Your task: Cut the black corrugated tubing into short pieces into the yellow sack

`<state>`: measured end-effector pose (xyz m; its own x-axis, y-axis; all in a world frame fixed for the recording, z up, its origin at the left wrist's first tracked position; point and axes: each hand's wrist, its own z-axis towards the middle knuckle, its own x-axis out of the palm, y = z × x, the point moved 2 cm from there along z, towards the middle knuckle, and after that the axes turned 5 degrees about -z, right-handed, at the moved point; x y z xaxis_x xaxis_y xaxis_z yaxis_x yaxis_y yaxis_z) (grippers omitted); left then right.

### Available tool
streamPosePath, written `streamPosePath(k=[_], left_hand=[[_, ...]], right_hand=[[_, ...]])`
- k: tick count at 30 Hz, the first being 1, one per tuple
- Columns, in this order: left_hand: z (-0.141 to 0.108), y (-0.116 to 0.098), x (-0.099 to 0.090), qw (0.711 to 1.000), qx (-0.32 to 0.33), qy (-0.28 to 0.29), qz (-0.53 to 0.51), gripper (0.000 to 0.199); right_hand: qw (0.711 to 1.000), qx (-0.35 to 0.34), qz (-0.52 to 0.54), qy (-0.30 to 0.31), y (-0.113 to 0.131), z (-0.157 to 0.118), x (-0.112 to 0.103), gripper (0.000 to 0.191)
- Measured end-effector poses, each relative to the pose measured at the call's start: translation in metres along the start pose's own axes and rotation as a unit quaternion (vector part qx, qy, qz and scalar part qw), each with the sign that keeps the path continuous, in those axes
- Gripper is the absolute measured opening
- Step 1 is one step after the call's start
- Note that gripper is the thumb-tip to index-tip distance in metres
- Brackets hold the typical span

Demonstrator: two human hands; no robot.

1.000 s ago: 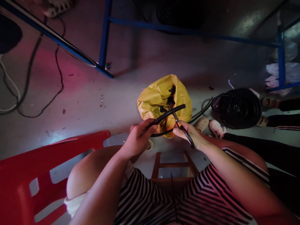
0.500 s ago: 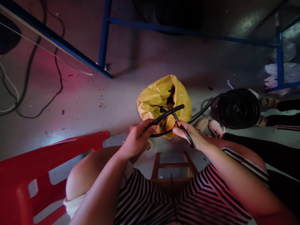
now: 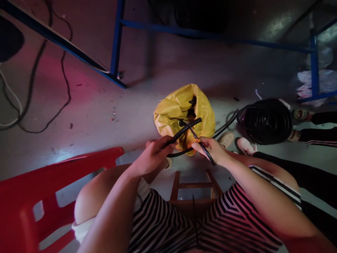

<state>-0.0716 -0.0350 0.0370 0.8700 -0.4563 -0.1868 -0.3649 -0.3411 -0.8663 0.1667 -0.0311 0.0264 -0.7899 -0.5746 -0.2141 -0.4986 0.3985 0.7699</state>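
My left hand (image 3: 155, 153) is closed around a black corrugated tube (image 3: 182, 132), whose free end points up and to the right. In my right hand (image 3: 210, 148) is a pair of scissors (image 3: 207, 153) with dark handles and an orange patch near the pivot. The scissor blades cross the tube a short way from its free end. Right below the tube and blades, a yellow sack (image 3: 172, 111) stands on the floor with its mouth gaping and dark pieces inside. From my left hand the tube runs right, past the sack, to a black coil (image 3: 264, 122).
A red plastic stool (image 3: 86, 167) is at my left, and a wooden stool frame (image 3: 195, 185) is below my hands. Blue metal bars (image 3: 210, 34) cross the far side. Loose cables (image 3: 65, 82) lie on the left floor. Another person's legs and shoes (image 3: 247, 146) are at right.
The tube and both hands have shifted slightly left and down. The scissors have moved along with them, their blades now looking closer together across the tube.
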Motion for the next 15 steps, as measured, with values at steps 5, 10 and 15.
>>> streamPosePath(k=[5, 10, 15], left_hand=[[0.004, -0.005, 0.014, 0.998, 0.003, -0.043, -0.036, 0.037], [0.010, 0.001, 0.029, 0.990, -0.017, -0.133, -0.051, 0.029], [0.012, -0.002, 0.025, 0.994, -0.003, -0.104, -0.017, 0.031]], right_hand=[[1.000, 0.005, -0.025, -0.002, -0.014, 0.003, 0.011, 0.061], [1.000, 0.005, -0.007, 0.014, -0.018, 0.003, 0.020, 0.058], [0.998, 0.022, 0.016, 0.051, -0.016, 0.004, 0.019, 0.059]])
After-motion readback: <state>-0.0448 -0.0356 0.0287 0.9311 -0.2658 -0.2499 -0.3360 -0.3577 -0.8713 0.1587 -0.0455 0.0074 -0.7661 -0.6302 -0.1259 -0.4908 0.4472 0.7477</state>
